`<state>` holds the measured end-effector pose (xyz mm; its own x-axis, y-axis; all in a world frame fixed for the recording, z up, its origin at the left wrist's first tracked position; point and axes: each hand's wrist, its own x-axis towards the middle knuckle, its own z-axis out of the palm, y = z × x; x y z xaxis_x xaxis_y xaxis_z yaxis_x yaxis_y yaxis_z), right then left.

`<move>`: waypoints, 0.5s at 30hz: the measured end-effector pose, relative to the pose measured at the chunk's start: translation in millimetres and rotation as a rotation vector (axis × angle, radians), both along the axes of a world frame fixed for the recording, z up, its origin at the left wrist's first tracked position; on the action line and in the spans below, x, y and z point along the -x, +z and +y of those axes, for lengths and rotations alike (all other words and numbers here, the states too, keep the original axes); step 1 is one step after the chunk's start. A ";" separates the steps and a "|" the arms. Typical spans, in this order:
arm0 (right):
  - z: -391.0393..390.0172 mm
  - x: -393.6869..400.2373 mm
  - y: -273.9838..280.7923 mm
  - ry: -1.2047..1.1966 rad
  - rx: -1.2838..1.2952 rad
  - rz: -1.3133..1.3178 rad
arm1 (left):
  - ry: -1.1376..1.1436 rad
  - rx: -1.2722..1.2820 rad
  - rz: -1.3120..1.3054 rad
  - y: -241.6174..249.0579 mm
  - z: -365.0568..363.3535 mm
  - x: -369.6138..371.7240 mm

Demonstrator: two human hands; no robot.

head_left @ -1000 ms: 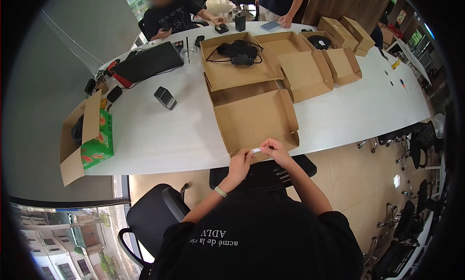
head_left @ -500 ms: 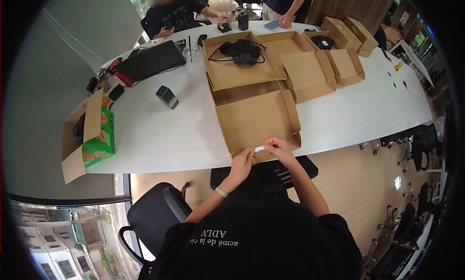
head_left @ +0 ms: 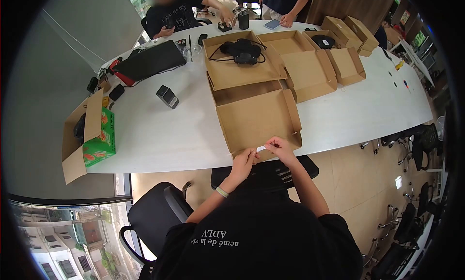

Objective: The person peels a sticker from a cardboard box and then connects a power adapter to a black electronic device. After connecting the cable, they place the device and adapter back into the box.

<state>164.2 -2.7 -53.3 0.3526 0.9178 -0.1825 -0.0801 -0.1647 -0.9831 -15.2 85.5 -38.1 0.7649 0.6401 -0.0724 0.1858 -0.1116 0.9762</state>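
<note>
Where cardboard boxes spread: long white table (tiled floor beside).

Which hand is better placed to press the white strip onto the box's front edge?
Right, probably. The right hand pinches the white strip directly over the box front edge, while the left hand sits lower, just off the edge, at the strip's other end.

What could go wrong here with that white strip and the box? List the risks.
1. The small white strip is pinched between the left hand and right hand; it might tear or curl onto itself.
2. The open cardboard box overhangs the table edge, so pressing on its near flap could tip it off.
</note>
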 end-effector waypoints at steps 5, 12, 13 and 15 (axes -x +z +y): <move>0.9 0.6 -3.6 -0.039 -0.031 0.003 | -0.031 0.004 -0.012 0.7 0.4 0.0; 0.3 -2.1 -10.0 -0.029 -0.020 -0.039 | -0.043 0.013 0.001 -0.7 0.2 0.1; 0.2 -1.9 -9.8 -0.030 -0.020 -0.036 | -0.043 0.015 0.003 -0.3 0.2 0.2; 0.6 -1.6 -8.3 -0.030 -0.021 -0.033 | -0.042 0.015 0.004 0.9 0.5 0.3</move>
